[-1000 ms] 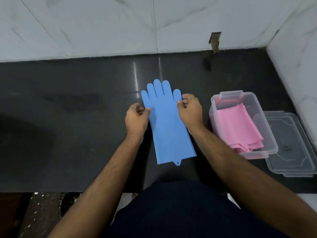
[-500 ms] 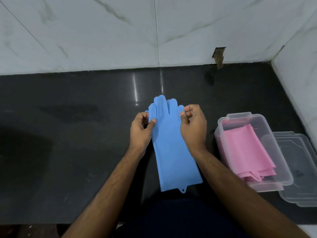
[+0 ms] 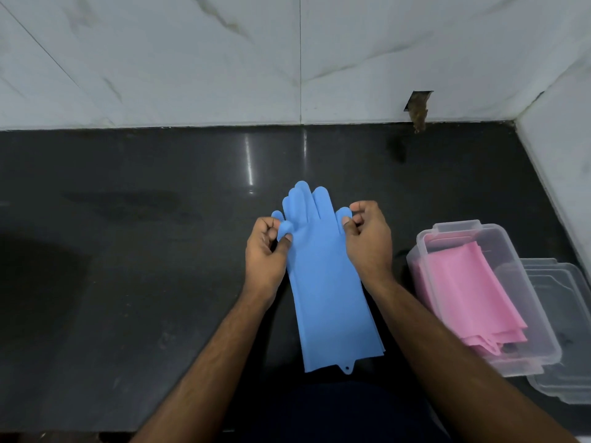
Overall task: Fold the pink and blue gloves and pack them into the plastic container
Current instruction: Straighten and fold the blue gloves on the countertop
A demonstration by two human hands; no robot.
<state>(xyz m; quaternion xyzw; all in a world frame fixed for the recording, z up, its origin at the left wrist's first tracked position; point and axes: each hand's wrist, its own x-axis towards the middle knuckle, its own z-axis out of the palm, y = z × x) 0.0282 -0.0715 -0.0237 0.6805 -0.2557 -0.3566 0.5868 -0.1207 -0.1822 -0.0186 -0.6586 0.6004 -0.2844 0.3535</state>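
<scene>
both bare forearms reach forward; the left hand (image 3: pixel 266 251) and right hand (image 3: pixel 367 239) have fingers curled, thumbs pinching.

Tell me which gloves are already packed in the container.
The folded pink gloves lie inside the clear plastic container; the blue gloves are still on the counter.

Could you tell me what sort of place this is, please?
Probably a kitchen or utility counter at home: a polished black stone countertop meets white marble-look wall tiles in a corner, with a clear plastic container beside the blue gloves.
</scene>
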